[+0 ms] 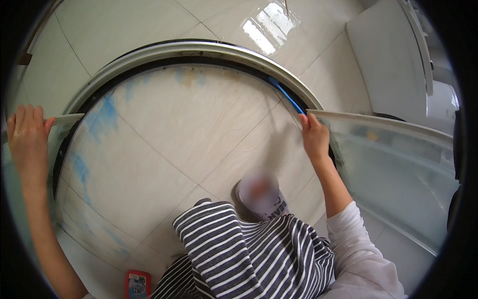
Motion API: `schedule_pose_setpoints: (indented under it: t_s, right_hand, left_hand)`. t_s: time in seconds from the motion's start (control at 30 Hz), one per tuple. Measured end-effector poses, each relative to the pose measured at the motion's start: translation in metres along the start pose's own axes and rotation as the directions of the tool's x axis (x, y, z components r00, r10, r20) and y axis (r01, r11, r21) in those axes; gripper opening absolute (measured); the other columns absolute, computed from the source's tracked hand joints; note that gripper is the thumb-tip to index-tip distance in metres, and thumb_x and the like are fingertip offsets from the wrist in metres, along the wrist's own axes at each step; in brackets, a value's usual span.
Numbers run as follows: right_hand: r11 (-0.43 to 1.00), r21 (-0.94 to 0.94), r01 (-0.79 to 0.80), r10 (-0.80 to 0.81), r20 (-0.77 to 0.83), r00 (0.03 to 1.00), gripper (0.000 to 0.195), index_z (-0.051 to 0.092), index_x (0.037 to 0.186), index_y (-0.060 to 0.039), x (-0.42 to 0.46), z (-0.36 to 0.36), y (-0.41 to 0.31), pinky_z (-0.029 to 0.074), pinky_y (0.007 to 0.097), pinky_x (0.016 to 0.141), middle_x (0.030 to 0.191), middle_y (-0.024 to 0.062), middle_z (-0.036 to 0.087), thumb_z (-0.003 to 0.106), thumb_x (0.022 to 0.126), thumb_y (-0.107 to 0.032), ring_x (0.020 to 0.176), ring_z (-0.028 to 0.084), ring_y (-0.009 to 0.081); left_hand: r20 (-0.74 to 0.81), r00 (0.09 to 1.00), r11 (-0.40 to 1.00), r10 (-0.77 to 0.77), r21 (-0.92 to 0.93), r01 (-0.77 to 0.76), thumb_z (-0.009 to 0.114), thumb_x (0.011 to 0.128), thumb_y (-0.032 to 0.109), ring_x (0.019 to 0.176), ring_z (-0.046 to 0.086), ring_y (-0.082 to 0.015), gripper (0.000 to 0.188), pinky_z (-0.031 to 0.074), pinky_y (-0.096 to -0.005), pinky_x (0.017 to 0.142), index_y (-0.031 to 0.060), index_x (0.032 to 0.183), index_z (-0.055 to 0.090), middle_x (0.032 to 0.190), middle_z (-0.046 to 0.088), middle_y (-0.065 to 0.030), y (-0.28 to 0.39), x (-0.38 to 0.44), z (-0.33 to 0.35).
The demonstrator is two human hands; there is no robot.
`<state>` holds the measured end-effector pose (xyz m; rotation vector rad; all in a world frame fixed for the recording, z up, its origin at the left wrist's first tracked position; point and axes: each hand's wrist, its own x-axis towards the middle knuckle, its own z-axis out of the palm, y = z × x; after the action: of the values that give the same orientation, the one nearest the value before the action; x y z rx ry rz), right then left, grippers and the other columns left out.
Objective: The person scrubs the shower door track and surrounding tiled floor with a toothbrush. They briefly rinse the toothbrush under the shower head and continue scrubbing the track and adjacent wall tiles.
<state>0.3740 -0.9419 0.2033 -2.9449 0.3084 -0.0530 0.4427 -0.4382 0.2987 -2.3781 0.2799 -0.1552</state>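
Note:
My left hand [28,138] is curled over the pale edge of a glass shower panel [67,119] at the left. In my right hand [315,136] is a slim blue brush [289,98], perhaps a toothbrush. Its head rests in the dark groove along the inner side of the curved shower threshold [194,45]. Beside that hand stands the right glass panel [392,157], whose edge trim shows dark grime near the groove. Blue liquid streaks [102,116] mark the tiled floor [179,123] inside the curve, mostly at the left and along the top.
A red bottle [138,284] with a printed label stands at the bottom left. My slippered foot [261,194] is on the tiles, below striped trousers [239,250]. Beyond the threshold, wet tiles [269,28] reflect light. A white fixture [388,56] stands at the upper right.

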Motion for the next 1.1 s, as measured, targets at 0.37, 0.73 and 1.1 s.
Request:
schedule_pose_setpoints:
  t_s: [0.37,0.73,1.1]
  right_hand:
    - [0.984,0.057,0.17,-0.169,-0.009,0.986,0.029,0.044,0.067,-0.0048,0.034,0.017,-0.067,0.039,0.0416,0.047,0.056,0.0174,0.05,0.052,0.083,-0.029,0.054,0.048,0.0371]
    - [0.985,0.028,0.171,-0.173,0.103,0.979,0.03,0.045,0.069,-0.0039,0.052,0.024,-0.071,0.039,0.0421,0.053,0.061,0.0192,0.05,0.05,0.083,-0.03,0.059,0.047,0.0391]
    - [0.975,0.213,0.069,-0.096,0.119,0.988,0.031,0.044,0.068,-0.0012,0.026,0.013,-0.049,0.036,0.0375,0.046,0.057,0.0213,0.044,0.05,0.085,-0.027,0.053,0.039,0.0389]
  left_hand:
    - [-0.015,0.999,0.999,0.033,0.036,-0.032,0.057,0.072,0.029,0.091,0.048,-0.0184,0.025,0.035,-0.0303,0.083,0.0055,0.076,0.048,0.078,0.049,-0.005,-0.002,0.001,-0.001]
    - [-0.029,0.999,0.999,0.045,0.019,-0.044,0.058,0.07,0.03,0.088,0.048,-0.0175,0.026,0.035,-0.0296,0.082,0.0061,0.074,0.048,0.076,0.049,-0.0043,0.0,0.0,0.0]
    - [-0.09,0.996,1.0,0.023,0.022,-0.021,0.059,0.068,0.03,0.085,0.047,-0.0171,0.026,0.035,-0.0293,0.08,0.0067,0.071,0.049,0.073,0.049,-0.0037,0.001,0.002,-0.01]
